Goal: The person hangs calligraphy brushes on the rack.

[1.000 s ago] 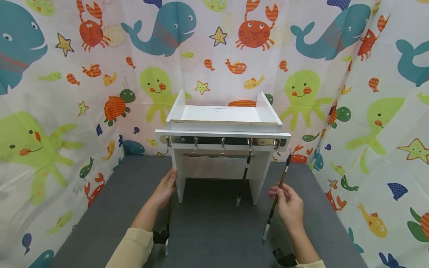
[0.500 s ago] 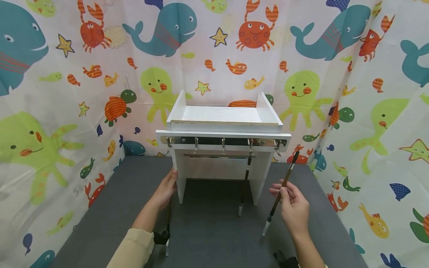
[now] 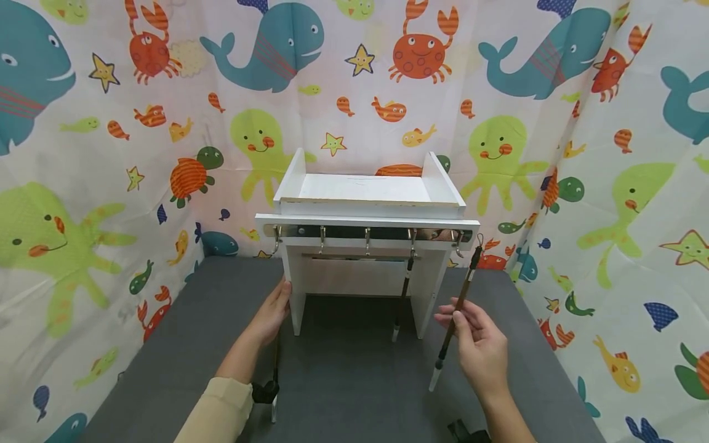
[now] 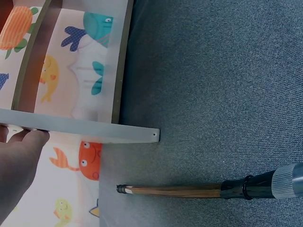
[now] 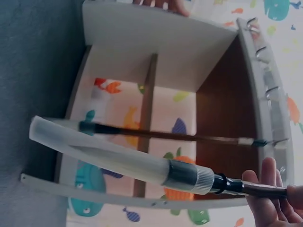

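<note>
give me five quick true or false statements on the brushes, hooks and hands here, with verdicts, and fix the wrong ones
1. The right hand holds a calligraphy brush. True.
2. The held brush's translucent cap points up. False: the cap is at the lower end, pointing down.
3. The white shelf has five hooks in a row along its front. True.
4. A second brush hangs from the middle hook. False: it hangs from the fourth hook counting from the left in the head view.
5. The left hand touches the outer side of the shelf. True.
</note>
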### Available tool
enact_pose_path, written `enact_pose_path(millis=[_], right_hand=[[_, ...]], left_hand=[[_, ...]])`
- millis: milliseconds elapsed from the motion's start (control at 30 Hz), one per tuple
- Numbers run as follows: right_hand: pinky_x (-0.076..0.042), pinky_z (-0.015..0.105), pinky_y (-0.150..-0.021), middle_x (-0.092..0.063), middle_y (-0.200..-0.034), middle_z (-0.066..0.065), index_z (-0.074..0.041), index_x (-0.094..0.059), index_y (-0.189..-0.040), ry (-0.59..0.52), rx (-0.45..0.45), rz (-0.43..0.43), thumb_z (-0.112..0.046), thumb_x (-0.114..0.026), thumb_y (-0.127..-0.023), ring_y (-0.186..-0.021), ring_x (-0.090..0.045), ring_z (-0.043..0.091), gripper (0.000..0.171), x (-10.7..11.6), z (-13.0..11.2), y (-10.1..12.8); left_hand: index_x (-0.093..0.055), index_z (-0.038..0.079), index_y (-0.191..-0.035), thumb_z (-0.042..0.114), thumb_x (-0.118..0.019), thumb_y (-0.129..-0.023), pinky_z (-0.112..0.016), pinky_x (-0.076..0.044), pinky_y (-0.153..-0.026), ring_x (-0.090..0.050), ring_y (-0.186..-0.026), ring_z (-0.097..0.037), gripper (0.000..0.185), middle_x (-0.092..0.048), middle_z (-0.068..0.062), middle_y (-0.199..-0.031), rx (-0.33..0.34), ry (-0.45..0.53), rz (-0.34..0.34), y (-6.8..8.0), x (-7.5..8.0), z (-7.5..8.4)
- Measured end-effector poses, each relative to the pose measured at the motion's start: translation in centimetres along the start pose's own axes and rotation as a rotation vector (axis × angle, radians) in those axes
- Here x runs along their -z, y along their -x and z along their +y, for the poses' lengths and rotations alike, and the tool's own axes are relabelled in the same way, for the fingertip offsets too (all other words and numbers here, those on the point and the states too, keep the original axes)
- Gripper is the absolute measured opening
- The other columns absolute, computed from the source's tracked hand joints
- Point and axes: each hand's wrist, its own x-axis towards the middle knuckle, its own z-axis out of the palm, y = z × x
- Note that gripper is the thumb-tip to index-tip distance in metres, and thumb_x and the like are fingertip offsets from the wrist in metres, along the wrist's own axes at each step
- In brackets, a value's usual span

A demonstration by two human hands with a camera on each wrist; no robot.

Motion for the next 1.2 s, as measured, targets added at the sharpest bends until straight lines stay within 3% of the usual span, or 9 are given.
enact_pose_path(millis=[233, 433, 867, 1200], right_hand=[[-0.058, 0.024, -0.085, -0.075, -0.106, 0.011, -0.003, -0.065, -0.123, -0.046, 0.130, -0.184, -0.001, -0.057, -0.102, -0.092, -0.075, 0.014, 0.023, -0.7, -1.9, -0.1], [-0.059, 0.024, -0.082, -0.075, -0.104, 0.009, 0.000, -0.064, -0.124, -0.061, 0.216, -0.305, 0.005, -0.059, -0.099, -0.091, -0.076, 0.015, 0.026, -1.4, -2.3, -0.1], [-0.059, 0.029, -0.086, -0.073, -0.104, 0.022, 0.001, -0.063, -0.123, -0.154, 0.210, -0.391, 0.004, -0.056, -0.100, -0.091, -0.076, 0.020, 0.024, -3.6, -2.2, -0.2], [-0.059, 0.034, -0.088, -0.073, -0.109, 0.020, -0.001, -0.063, -0.125, -0.265, 0.120, -0.495, -0.004, -0.053, -0.104, -0.097, -0.075, 0.025, 0.023, -5.5, -1.1, 0.4]], left_hand=[[0.002, 0.026, -0.164, 0.061, -0.025, -0.105, -0.056, -0.016, -0.122, -0.004, -0.156, -0.034, 0.074, 0.003, -0.008, -0.171, 0.003, 0.017, 0.033, 0.6, 0.2, -0.1], [0.003, 0.024, -0.164, 0.060, -0.025, -0.105, -0.056, -0.014, -0.122, -0.003, -0.156, -0.034, 0.074, 0.004, -0.008, -0.171, -0.001, 0.023, 0.016, 0.6, 0.4, -0.3], [0.001, 0.026, -0.164, 0.059, -0.027, -0.105, -0.057, -0.013, -0.123, -0.004, -0.156, -0.032, 0.073, 0.002, -0.006, -0.171, -0.014, 0.026, 0.002, 0.3, 0.1, -0.2], [0.001, 0.027, -0.164, 0.059, -0.026, -0.106, -0.058, -0.013, -0.122, -0.003, -0.156, -0.035, 0.072, 0.002, -0.007, -0.171, -0.013, 0.012, 0.012, 0.1, -0.3, -0.1]])
